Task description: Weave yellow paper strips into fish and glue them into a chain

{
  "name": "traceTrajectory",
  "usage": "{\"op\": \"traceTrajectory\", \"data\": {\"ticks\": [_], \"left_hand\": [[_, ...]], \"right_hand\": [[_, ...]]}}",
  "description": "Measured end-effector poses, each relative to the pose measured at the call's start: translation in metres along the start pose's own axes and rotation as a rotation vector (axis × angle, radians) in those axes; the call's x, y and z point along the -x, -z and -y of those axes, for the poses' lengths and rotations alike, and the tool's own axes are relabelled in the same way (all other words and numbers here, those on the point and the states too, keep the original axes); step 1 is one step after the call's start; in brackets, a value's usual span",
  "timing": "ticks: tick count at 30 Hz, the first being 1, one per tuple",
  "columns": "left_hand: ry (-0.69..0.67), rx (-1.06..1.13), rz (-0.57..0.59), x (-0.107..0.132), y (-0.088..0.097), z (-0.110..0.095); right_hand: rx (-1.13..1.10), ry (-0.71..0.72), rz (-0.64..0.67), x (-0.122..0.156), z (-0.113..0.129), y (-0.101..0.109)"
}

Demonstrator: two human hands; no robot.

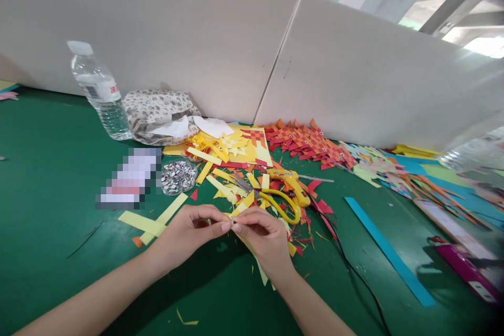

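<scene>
My left hand (197, 232) and my right hand (263, 237) meet above the table, thumbs and forefingers pinched together at the tips. Between them is a yellow paper strip (244, 203), mostly hidden by the fingers. A tiny dark spot shows at the fingertips, too small to name. Just beyond the right hand lie scissors (281, 205) with yellow handles and a yellow glue gun (293, 185), among red, orange and yellow paper scraps. Left of these, a clear dish of googly eyes (179, 177) sits near crossed pale yellow strips (159, 224).
Woven red-orange paper fish (307, 142) are heaped against the partition (189, 37). A water bottle (100, 92) and patterned pouch (157, 110) stand back left. A blue strip (388, 249), a black cord (354, 270) and a purple-cased tool (466, 272) lie right.
</scene>
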State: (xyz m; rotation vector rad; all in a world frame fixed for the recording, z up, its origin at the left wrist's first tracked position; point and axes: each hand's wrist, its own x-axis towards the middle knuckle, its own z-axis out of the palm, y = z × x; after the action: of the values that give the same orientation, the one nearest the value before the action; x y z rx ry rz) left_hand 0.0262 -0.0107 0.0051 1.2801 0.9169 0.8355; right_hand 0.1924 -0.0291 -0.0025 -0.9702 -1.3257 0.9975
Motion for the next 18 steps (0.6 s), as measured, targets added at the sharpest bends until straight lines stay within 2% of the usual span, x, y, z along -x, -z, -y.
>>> {"op": "traceTrajectory", "data": {"ticks": [7,13,18], "left_hand": [[-0.023,-0.063,0.007,-0.0003,0.0009,0.0025],[-0.052,-0.223,-0.011,-0.0007,0.0032,0.0033],[-0.072,-0.235,-0.012,-0.0008,0.0018,0.0015]], "right_hand": [[0.015,-0.007,0.004,0.0002,-0.0019,0.0005],[0.054,0.008,0.031,0.0015,-0.0066,0.0021],[0.018,-0.044,0.045,0.0024,-0.0072,0.0007]]}}
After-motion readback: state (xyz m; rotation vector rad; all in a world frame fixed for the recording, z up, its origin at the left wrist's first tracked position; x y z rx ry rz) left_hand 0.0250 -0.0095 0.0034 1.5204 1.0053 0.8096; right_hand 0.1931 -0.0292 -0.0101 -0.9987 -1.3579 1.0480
